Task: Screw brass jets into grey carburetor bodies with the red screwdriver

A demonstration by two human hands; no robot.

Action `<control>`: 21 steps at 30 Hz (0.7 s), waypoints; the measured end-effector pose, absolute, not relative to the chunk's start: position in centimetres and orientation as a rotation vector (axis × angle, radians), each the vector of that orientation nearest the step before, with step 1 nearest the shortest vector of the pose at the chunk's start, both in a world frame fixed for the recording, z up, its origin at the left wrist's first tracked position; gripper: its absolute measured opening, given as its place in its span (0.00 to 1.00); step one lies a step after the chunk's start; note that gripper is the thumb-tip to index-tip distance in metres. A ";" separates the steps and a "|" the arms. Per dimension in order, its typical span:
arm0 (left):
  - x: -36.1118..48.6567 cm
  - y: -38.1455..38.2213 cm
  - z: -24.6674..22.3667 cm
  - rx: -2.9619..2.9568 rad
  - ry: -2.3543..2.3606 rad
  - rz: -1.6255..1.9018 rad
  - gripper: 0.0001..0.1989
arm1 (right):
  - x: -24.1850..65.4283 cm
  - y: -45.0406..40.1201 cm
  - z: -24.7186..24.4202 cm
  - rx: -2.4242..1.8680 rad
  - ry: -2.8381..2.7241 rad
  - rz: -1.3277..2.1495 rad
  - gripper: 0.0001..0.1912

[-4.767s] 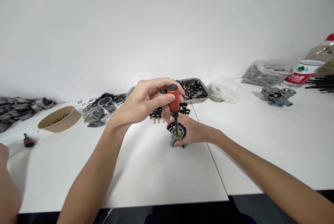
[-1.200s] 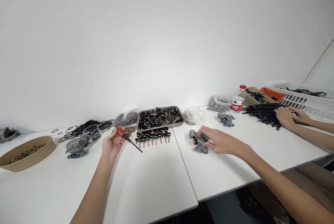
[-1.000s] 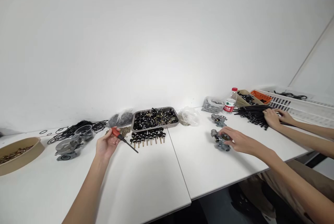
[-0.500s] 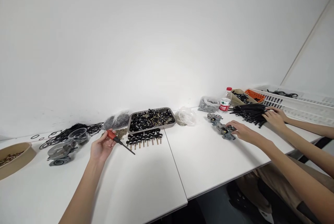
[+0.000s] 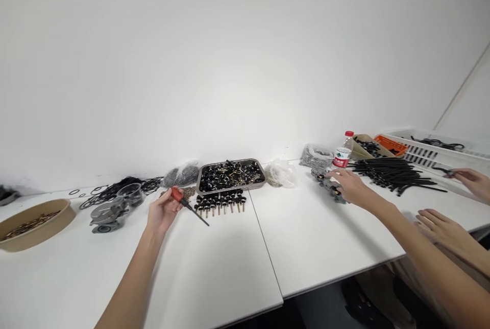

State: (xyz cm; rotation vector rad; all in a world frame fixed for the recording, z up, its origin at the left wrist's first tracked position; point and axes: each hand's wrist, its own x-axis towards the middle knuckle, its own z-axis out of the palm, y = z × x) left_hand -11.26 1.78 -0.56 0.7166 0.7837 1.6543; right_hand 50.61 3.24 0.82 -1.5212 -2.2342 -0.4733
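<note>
My left hand (image 5: pixel 164 211) is closed on the red handle of a screwdriver (image 5: pixel 179 197), whose dark shaft slants down to the right. Behind that hand lie small brass-coloured parts (image 5: pixel 188 192). A row of black-headed parts with brass stems (image 5: pixel 220 201) lies before a metal tray (image 5: pixel 264 182) heaped with similar pieces. My right hand (image 5: pixel 350 186) reaches over grey metal castings (image 5: pixel 337 196) on the right; its fingertips touch or hover at them, and whether they grip is unclear. Another casting (image 5: pixel 105 216) sits on the left.
Left are a beige bowl (image 5: pixel 65 215), black rings (image 5: pixel 126 184) and a clear cup (image 5: pixel 132 195). Right are a bottle (image 5: pixel 342 155), black tubes (image 5: pixel 390 173), an orange tray (image 5: pixel 392 146) and a white crate (image 5: pixel 429 155). Another person's hands (image 5: pixel 440 227) are at the right.
The view has turned left, shifting things rightward. My right hand has moved from the nearer end of the castings toward their middle. The other person's hands have left the tubes; one now holds a black piece.
</note>
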 end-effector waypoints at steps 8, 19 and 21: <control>-5.8 -0.3 -0.2 1.153 0.826 1.393 0.13 | 30.2 -0.2 4.8 -0.925 -2.223 -0.074 0.18; -0.2 -1.8 -2.6 2.021 1.207 0.938 0.08 | 20.5 3.6 -3.8 -0.688 -2.056 0.139 0.14; 0.1 -2.1 -3.0 2.158 1.233 0.859 0.08 | 20.6 3.6 -4.6 -0.685 -2.049 0.206 0.14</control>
